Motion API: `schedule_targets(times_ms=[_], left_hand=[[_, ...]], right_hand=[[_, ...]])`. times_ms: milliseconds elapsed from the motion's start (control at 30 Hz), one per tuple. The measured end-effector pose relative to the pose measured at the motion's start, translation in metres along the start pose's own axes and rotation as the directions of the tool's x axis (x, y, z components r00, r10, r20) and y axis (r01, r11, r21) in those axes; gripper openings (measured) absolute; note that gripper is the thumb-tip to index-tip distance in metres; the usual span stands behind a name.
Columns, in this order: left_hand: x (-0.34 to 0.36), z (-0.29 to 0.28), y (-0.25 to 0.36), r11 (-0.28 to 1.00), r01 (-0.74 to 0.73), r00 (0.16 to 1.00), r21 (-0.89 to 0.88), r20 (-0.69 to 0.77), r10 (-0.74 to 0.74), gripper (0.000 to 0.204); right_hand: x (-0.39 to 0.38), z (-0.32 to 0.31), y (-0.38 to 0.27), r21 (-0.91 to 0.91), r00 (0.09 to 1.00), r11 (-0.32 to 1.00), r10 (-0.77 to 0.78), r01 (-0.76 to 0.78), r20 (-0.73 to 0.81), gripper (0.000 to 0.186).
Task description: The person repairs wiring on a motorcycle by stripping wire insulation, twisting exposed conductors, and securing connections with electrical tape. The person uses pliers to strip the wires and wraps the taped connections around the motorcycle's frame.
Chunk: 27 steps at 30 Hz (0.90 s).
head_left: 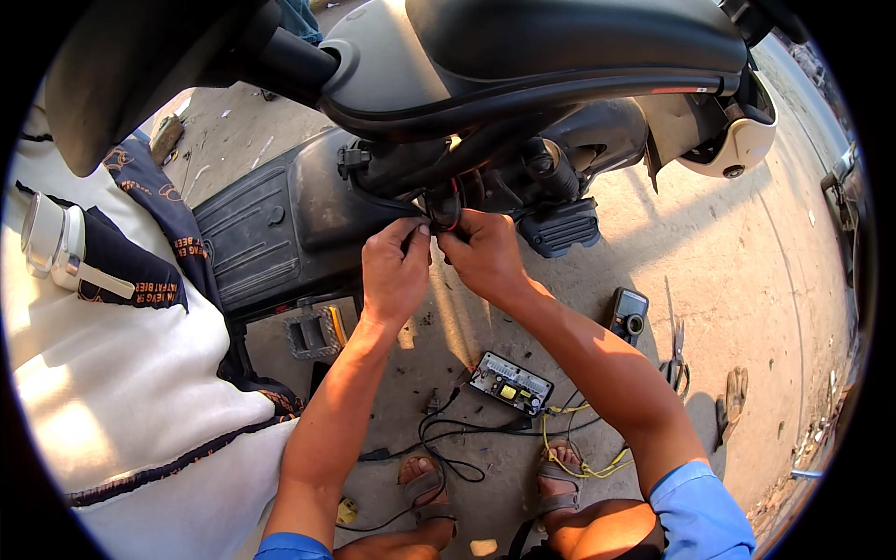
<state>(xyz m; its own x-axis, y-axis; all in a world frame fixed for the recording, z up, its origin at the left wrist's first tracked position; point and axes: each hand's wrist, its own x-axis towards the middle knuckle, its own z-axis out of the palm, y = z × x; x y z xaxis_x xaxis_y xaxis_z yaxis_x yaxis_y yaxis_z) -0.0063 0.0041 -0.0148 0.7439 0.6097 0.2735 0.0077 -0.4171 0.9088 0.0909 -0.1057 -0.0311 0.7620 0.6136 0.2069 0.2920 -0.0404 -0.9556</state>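
Under the seat of a scooter (pixel 523 47), both hands meet at a bundle of black and red wires (pixel 452 201). My left hand (pixel 396 264) is closed in a pinch at the lower left of the bundle. Close beside it, my right hand (pixel 485 252) pinches the wires from the right, with its fingers curled in. The wire ends between the fingertips are hidden. Black footboard plastic (pixel 271 210) lies to the left of the hands, and a ribbed black part (pixel 560 227) sits just right of them.
Below on the ground lie an opened circuit-board unit (pixel 511 383), black cables (pixel 448 427), yellow wires (pixel 597 471), a multimeter (pixel 629 315), scissors (pixel 677 359) and a glove (pixel 733 403). A pedal (pixel 313 333) juts out left. White padded fabric (pixel 121 392) covers the left side. A helmet (pixel 737 140) hangs at right.
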Motion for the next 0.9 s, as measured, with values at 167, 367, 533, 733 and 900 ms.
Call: schedule_targets(times_ms=[167, 367, 533, 733, 900], left_hand=[[-0.003, -0.005, 0.002, 0.985, 0.15, 0.987, -0.09, 0.064, -0.145, 0.019], [-0.005, -0.002, 0.008, 0.842, 0.407, 0.912, -0.354, 0.201, -0.357, 0.018], [-0.006, -0.004, 0.006, 0.888, 0.379, 0.922, -0.259, 0.183, -0.34, 0.02], [-0.006, 0.0, -0.007, 0.935, 0.31, 0.948, -0.17, 0.125, -0.292, 0.023], [-0.005, 0.0, -0.004, 0.975, 0.208, 0.971, 0.072, 0.105, -0.215, 0.025]], right_hand=[[0.003, -0.013, -0.017, 0.196, 0.946, 0.939, 0.238, -0.282, 0.22, 0.013], [0.004, -0.026, -0.001, 0.452, 0.801, 0.672, 0.401, -0.586, 0.444, 0.01], [0.005, -0.029, -0.008, 0.422, 0.771, 0.654, 0.449, -0.628, 0.452, 0.019], [0.008, -0.02, -0.015, 0.322, 0.857, 0.799, 0.433, -0.508, 0.279, 0.031], [0.008, -0.019, -0.013, 0.383, 0.877, 0.79, 0.418, -0.48, 0.236, 0.032]])
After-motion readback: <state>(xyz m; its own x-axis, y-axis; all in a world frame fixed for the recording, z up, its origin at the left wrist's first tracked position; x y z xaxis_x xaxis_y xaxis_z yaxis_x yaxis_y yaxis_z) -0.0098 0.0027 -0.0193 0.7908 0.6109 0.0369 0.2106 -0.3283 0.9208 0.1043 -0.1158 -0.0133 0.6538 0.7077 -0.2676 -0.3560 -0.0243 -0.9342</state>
